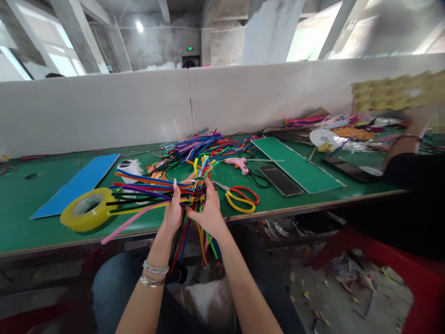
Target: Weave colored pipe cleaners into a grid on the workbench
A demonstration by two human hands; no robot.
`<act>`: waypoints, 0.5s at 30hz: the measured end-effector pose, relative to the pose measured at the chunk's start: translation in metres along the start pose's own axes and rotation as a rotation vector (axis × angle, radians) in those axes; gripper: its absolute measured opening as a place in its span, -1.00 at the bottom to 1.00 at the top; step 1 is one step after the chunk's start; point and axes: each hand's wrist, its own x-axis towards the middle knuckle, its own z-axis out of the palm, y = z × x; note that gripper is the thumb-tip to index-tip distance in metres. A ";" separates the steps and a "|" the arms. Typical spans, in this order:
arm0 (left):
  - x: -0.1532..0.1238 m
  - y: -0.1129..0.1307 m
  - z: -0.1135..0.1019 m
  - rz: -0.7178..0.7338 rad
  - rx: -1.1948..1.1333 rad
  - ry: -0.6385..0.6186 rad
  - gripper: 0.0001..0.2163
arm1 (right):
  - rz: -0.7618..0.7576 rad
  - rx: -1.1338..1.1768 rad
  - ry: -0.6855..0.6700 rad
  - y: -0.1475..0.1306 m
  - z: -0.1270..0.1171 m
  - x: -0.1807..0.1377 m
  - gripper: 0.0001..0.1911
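Note:
Between my hands, at the table's front edge, is a piece woven from colourful pipe cleaners. Loose ends stick out to the left and hang below the edge. My left hand is closed on its left side, thumb up against the strands. My right hand grips the woven part from the right, fingers over the top. Just right of it lie scissors with red and yellow handles. A roll of clear yellow tape sits to the left under the strand tips.
Behind lies a pile of pipe cleaners. A pink glue gun, a phone, a green board and a blue board rest on the table. At right, a co-worker's arm is by a yellow egg-crate-like sheet.

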 end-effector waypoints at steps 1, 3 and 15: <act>-0.001 0.000 0.001 0.009 0.035 -0.014 -0.59 | 0.000 -0.027 0.006 0.001 0.002 0.001 -0.07; -0.002 0.001 0.002 0.037 0.121 -0.038 -0.57 | -0.003 -0.069 0.030 0.002 0.004 0.001 -0.08; 0.000 -0.004 -0.002 0.063 0.074 0.113 -0.61 | -0.032 -0.073 0.071 -0.005 -0.003 0.004 -0.17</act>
